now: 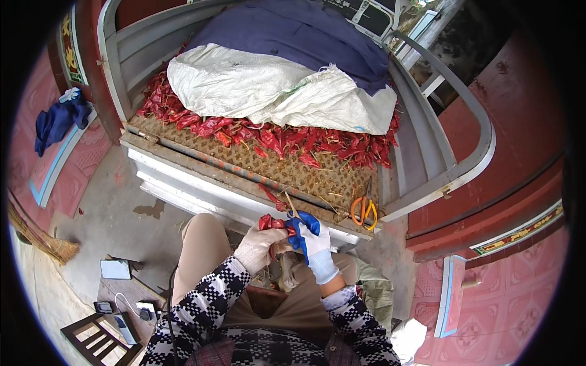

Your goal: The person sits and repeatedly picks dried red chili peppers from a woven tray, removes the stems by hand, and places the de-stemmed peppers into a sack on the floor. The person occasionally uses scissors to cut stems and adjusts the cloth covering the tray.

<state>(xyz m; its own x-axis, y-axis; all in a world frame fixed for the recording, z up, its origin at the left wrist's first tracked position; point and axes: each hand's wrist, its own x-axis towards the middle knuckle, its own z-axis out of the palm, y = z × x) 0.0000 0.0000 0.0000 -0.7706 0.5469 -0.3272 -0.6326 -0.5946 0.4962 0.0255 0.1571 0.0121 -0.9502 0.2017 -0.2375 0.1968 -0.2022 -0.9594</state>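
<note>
My left hand, in a pale knit glove, is closed around a dried red chili pepper. Close beside it, my right hand wears a white glove with blue-coated fingers, which are bent and pressed against red pepper between the two hands. A thin tan piece, perhaps a stem, sticks up by the blue fingertips; I cannot tell whether it is gripped. Just beyond the hands, another red pepper lies at the edge of the cart bed.
Scissors with orange and yellow handles lie at the bed's right corner. Behind is a heap of red chilies under a white woven sack and dark blue cloth. Metal rails flank it. A broom and small table are at left.
</note>
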